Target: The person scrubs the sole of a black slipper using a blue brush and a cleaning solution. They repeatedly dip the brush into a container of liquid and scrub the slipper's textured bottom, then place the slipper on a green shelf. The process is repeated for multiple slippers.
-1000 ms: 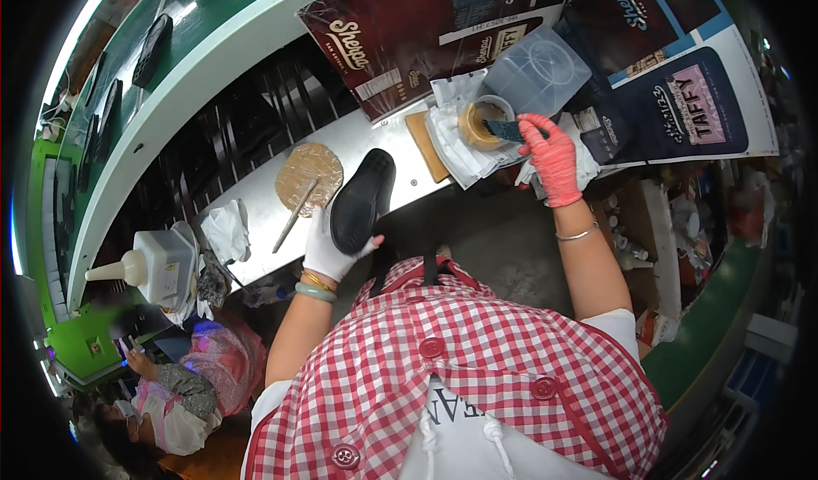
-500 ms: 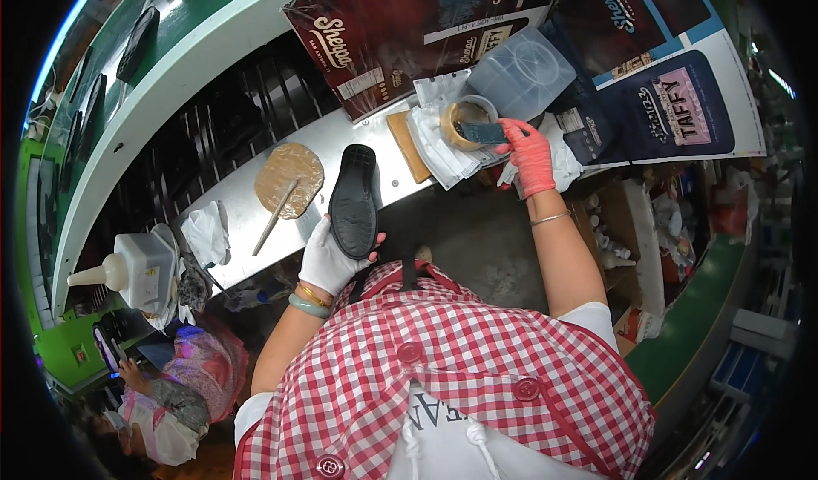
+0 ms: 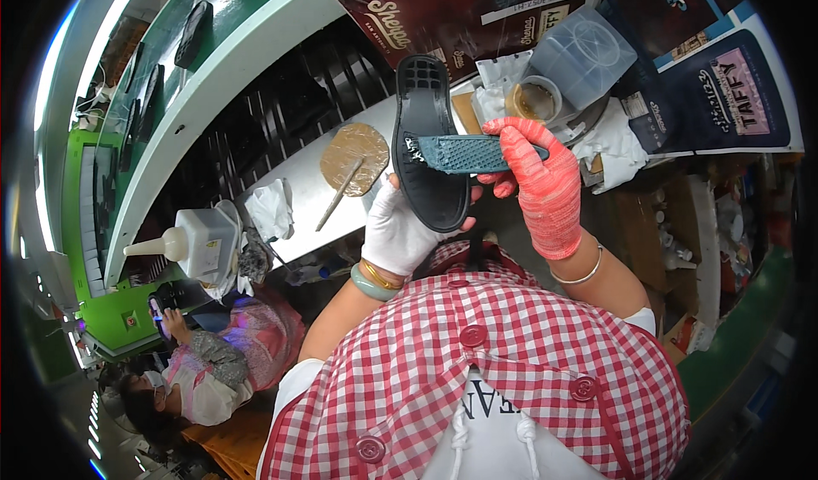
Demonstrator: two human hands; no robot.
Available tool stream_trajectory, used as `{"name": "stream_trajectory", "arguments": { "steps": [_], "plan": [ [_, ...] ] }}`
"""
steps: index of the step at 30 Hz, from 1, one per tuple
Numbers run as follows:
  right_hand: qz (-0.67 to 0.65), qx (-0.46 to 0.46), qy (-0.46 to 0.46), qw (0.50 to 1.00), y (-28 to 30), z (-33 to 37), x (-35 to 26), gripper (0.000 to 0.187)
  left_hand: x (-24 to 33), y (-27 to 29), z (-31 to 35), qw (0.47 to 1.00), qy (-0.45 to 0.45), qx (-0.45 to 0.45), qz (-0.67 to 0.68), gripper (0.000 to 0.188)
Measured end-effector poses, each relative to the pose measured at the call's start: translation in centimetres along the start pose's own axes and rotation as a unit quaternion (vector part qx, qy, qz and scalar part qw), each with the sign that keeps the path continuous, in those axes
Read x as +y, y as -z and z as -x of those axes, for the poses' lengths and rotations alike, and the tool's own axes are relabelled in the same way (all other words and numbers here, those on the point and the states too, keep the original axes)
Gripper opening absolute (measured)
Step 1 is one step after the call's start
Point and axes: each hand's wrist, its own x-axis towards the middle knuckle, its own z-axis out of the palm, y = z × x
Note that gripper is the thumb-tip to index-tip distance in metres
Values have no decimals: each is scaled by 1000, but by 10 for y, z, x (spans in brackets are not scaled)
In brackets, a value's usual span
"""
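Note:
My left hand (image 3: 399, 235), in a white glove, holds a black shoe sole (image 3: 417, 114) from below by its near end. Its raised rim and a grid of square pockets at the far end face up. My right hand (image 3: 543, 192), in a coral knitted glove, grips a flat teal strip (image 3: 469, 154) with a dimpled surface. The strip lies across the middle of the sole, and whitish wet marks show at its left end. Beyond my right hand is a round tub (image 3: 534, 98) with a brownish inside.
On the metal bench (image 3: 298, 169) lie a brown wrapped disc (image 3: 351, 158) with a stick on it and a crumpled white cloth (image 3: 271, 209). A spouted bottle (image 3: 204, 243) stands left, a clear plastic container (image 3: 584, 54) back right. Another person (image 3: 230, 356) sits at lower left.
My right hand has brought the teal strip from the tub leftward onto the sole. My left hand has turned the sole and moved it right in the picture. The whole view has shifted.

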Motion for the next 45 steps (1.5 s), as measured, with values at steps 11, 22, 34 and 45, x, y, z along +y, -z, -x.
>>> {"name": "stream_trajectory", "arguments": {
  "steps": [11,22,34,45],
  "plan": [
    [18,33,56,998,-4,10,-7,20,-12,-21,5,992,-11,14,-123,74],
    [5,37,128,991,9,-8,-29,17,-13,-15,11,975,33,-1,-218,89],
    [39,4,71,997,21,-27,-53,17,-14,-7,10,979,65,34,-191,95],
    [46,-10,-18,999,25,4,-28,20,-17,-11,-6,984,40,39,-169,82]
  ]
}}
